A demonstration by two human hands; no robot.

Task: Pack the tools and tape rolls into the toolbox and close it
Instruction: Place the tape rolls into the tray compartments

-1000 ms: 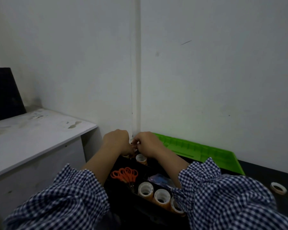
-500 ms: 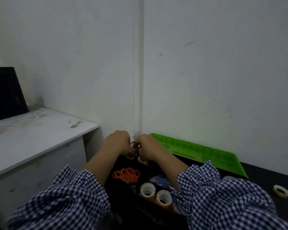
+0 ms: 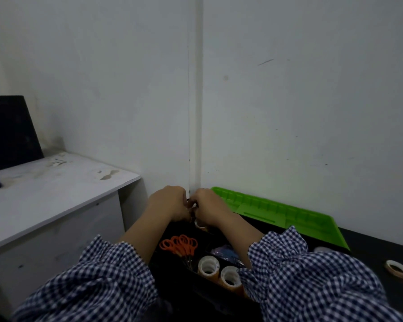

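By wall (image 3: 289,112), curled left hand (image 3: 170,203) touches right hand (image 3: 209,208).

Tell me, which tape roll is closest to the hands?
The roll at the toolbox's far end, just below the left hand and right hand. Two others sit by the right sleeve; another lies on the table, far right.

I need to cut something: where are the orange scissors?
Head view, lower centre: the scissors lie inside the black toolbox, left of two tape rolls.
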